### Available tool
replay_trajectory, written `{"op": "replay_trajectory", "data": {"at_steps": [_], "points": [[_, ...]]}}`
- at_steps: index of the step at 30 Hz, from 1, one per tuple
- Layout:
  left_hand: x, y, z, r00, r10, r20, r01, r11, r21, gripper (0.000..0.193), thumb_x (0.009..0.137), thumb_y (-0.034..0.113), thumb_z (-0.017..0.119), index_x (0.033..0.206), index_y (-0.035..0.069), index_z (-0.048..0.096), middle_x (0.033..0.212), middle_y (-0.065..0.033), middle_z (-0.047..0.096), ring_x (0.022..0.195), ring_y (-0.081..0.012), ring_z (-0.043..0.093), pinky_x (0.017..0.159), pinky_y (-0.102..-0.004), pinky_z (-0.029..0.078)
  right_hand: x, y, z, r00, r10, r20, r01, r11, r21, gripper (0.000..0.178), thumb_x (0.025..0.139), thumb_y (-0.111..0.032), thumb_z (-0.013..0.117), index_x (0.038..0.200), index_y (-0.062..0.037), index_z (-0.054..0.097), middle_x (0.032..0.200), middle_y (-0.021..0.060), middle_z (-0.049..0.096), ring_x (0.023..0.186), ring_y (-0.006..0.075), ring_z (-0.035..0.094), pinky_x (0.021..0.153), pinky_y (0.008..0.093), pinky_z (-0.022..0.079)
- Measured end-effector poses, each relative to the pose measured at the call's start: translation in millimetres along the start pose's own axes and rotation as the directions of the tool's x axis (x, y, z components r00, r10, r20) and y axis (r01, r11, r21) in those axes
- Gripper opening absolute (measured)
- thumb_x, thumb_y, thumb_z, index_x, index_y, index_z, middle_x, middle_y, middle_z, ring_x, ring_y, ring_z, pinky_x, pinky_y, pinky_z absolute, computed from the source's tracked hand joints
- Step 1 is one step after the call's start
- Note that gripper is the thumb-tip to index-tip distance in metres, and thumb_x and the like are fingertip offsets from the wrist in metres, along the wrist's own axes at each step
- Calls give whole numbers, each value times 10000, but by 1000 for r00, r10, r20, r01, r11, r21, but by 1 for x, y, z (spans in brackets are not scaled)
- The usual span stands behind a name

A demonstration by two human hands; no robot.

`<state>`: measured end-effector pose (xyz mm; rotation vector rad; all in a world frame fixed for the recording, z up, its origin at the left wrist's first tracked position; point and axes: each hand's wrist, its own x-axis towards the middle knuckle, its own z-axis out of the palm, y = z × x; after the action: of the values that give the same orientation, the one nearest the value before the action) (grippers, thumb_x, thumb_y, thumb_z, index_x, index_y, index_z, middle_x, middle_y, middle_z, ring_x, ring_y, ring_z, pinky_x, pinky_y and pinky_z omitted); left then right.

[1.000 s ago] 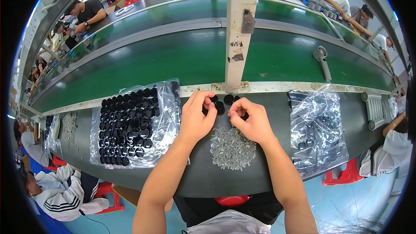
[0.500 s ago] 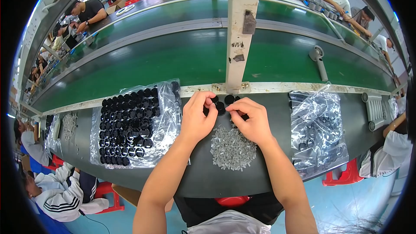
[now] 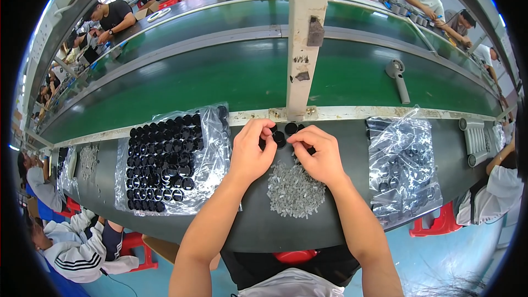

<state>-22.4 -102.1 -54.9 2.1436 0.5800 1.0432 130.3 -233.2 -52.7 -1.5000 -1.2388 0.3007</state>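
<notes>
My left hand and my right hand hover over the table close to its far edge, a small gap between them. Both are closed, thumb against curled fingers. Dark bits show inside each grip, but I cannot make out what the fingertips hold. Between the hands sits a black round cap, and another black cap stands just behind it near the right fingers. Below my right hand a pile of small translucent clear pieces is heaped on the table.
Rows of black caps lie on a plastic bag to the left; a clear bag of dark parts lies right. Behind the table edge, a metal post rises before a green conveyor belt carrying a grey handheld fan. Co-workers sit around.
The handheld fan on the belt has shifted slightly left. My hands have barely moved and stay closed. The seated person at lower left has moved an arm.
</notes>
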Motion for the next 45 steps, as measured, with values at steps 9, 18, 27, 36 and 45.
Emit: {"op": "replay_trajectory", "data": {"at_steps": [9,18,27,36,45], "points": [[-1,-6,0,1000,12,-18,-12,1000,23,303,874,-27,713,1162,65,699,911,-38,696,800,-161,665,710,-297,504,1,8,2,998,-45,-41,46,999,15,160,914,47,716,1031,-26,796,989,94,735,800,189,712,697,301,567],[0,8,-4,998,69,6,-69,996,64,234,890,-28,710,1114,40,706,898,-37,673,741,-132,578,693,-277,481,3,20,5,987,-79,-138,75,997,-36,154,903,44,702,1010,-26,787,945,93,714,744,203,700,656,311,551],[11,122,8,939,164,302,-156,987,-50,210,938,-24,691,1147,-24,701,974,-108,732,887,-174,705,788,-293,546,1,20,9,997,-36,-72,33,999,-36,121,887,-89,708,987,-78,775,1053,96,718,927,346,728,826,461,601],[143,109,197,758,136,638,-236,969,75,431,1040,255,680,1453,152,613,1026,-172,722,959,-335,727,858,-433,572,4,35,18,972,151,181,-121,979,-166,448,943,-353,721,1274,-65,633,1342,145,664,1239,374,640,993,464,544],[157,105,290,812,-143,567,-163,876,455,399,1072,465,630,1371,201,648,1344,-268,597,1139,-452,678,1007,-508,549,2,52,25,983,-182,-40,173,972,-162,179,891,-27,736,1063,-54,694,1022,63,647,847,252,687,717,403,538]]}}
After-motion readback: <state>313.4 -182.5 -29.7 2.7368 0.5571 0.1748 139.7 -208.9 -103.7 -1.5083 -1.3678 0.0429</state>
